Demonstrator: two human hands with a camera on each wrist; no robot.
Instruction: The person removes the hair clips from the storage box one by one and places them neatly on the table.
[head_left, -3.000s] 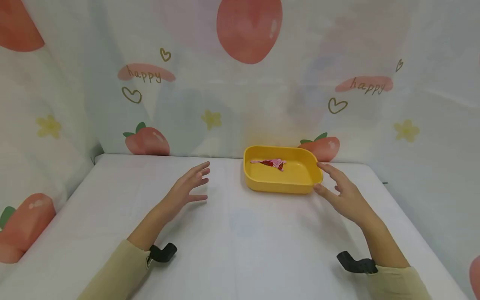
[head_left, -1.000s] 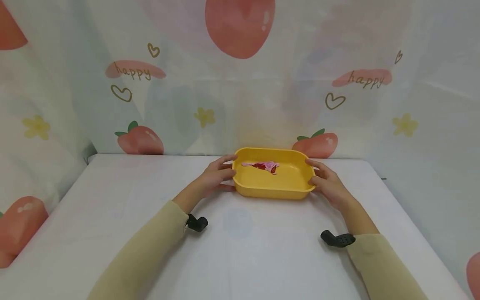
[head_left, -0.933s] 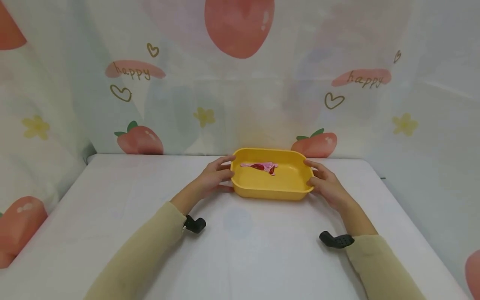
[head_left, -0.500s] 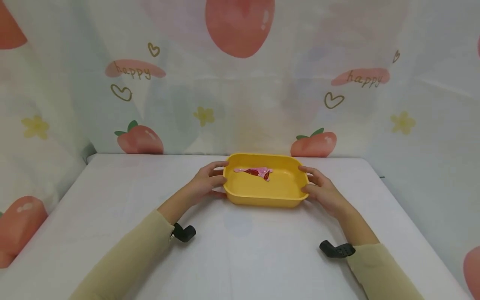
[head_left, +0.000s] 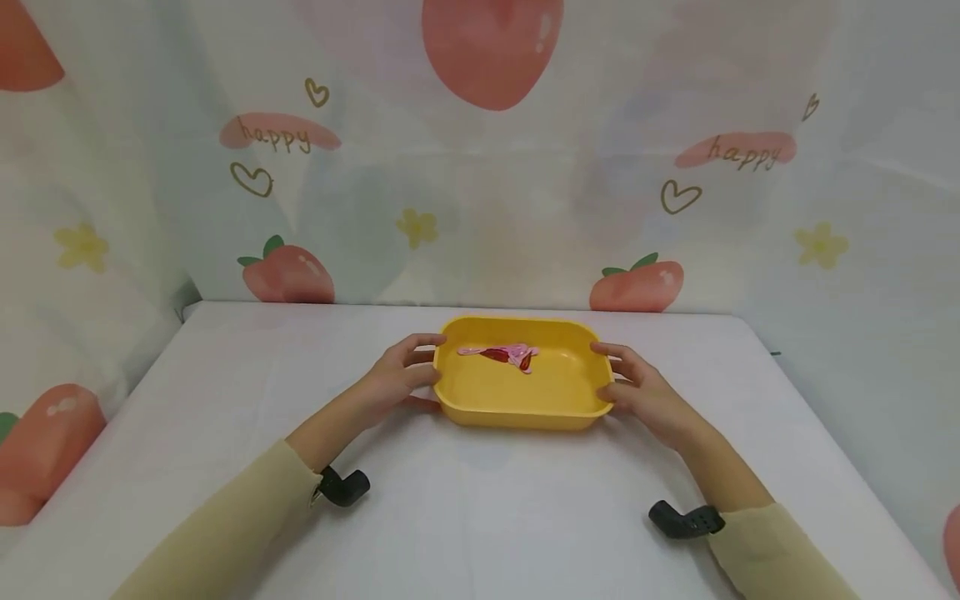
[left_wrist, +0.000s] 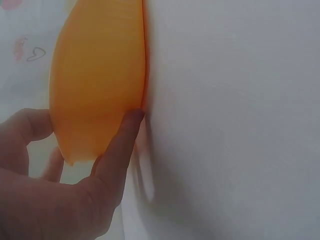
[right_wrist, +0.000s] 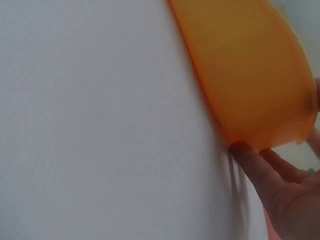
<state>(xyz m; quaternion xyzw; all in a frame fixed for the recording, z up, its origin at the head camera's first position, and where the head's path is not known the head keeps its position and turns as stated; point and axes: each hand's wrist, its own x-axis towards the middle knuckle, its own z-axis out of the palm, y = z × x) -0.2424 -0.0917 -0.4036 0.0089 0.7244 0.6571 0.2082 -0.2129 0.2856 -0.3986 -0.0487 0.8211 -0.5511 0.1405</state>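
A shallow yellow plastic tray (head_left: 525, 398) with rounded corners stands on the white table, between both hands. My left hand (head_left: 393, 375) grips its left end, fingertips over the rim and thumb low on the outer wall. At the right end my right hand (head_left: 652, 396) holds it the same way. Inside, toward the back left, lies a small flat pink and dark-red thing (head_left: 506, 354) whose kind I cannot make out. The wrist views show the tray's outer wall (left_wrist: 100, 75) close against the tabletop, with the thumb at its lower edge.
A white cloth covers the table (head_left: 465, 517). Behind it hangs a pale curtain (head_left: 360, 217) printed with peaches, hearts and flowers, close to the table's back edge. A black wrist camera mount (head_left: 345, 487) sits on each forearm.
Both hands came to the tray's ends and took hold of it. Since then the tray has slid toward me and a little left, away from the back edge, with the pink thing inside.
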